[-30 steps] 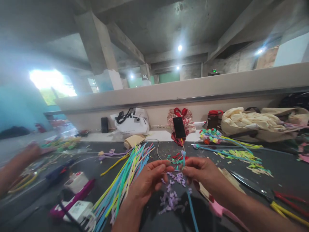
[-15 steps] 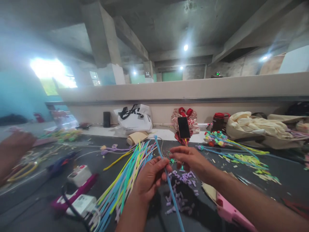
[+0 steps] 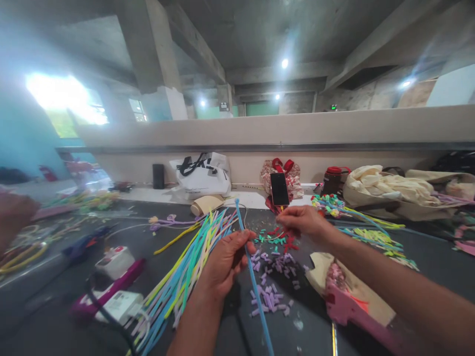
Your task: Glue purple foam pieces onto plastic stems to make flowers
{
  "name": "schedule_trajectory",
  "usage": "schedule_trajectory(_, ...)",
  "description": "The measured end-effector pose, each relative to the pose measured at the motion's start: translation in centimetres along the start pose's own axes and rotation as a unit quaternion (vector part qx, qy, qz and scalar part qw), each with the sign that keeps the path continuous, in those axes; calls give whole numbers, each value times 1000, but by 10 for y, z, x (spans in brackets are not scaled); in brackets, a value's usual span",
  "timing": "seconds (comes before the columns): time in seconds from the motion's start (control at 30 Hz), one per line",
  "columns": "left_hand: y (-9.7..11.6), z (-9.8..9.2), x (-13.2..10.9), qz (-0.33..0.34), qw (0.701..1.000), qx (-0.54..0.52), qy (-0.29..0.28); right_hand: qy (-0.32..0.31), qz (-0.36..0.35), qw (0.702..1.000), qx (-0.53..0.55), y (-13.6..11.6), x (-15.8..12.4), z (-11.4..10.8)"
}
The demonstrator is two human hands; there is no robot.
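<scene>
My feed carries a dark tabletop across its lower half, with a pale partition along the far side. Against that partition, to the right, a cream cloth bag slumps, and left of centre sits a white bag with black lettering. A thick bundle of coloured stems, yellow, teal, blue and pale pink, fans over the tabletop on the left. A tan pad lies on the right, with a pink tool resting partly over it, and on the far left I see a magenta power strip holding white adapters.

My left hand pinches a blue stem between thumb and fingers; the stem slants from the bottom edge of my view, past the fingertips, to a free upper end near the bundle. My right hand is apart from that stem, thumb and fingertips drawn together just below a phone; I cannot tell whether anything is between them. The phone leans on a patterned bag.

Smallest are the loose clippings: purple pieces scattered right of the blue stem, then teal pieces and red pieces farther off, near my right hand.
</scene>
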State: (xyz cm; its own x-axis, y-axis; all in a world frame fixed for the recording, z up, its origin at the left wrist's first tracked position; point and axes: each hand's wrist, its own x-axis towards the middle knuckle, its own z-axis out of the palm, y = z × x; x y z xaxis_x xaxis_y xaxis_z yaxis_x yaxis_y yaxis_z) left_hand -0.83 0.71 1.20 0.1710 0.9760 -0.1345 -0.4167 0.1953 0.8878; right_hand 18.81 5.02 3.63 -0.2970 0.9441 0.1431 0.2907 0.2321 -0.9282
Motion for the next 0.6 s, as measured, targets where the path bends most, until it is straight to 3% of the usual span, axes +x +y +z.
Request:
schedule_trajectory(0.13,0,0,0,15,1000,19,13,89,-39,992,-85,0,13,-42)
schedule_trajectory(0.27,0,2,0,33,999,32,23,97,-69,976,-181,10,9,-53)
schedule_trajectory(0.4,-1,5,-2,2,1000,-20,13,31,-73,973,-215,18,-9,-37)
schedule_trajectory(0.6,-12,15,-11,-50,989,-71,-122,-121,-63,983,-122,13,-27,16)
